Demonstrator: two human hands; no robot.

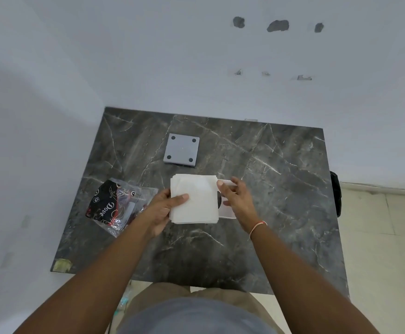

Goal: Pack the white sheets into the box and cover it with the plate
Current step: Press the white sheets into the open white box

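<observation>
White square sheets (pixel 194 198) pinched by left hand (pixel 165 208) fingers | right hand (pixel 236 200) fingers grip box (pixel 226 213)

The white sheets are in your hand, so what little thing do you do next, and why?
Probably lower the white sheets into the box. The left hand pinches the stack right above it, while the right hand holds the box's side steady. The plate lies farther back on the table, so covering comes afterwards.
</observation>
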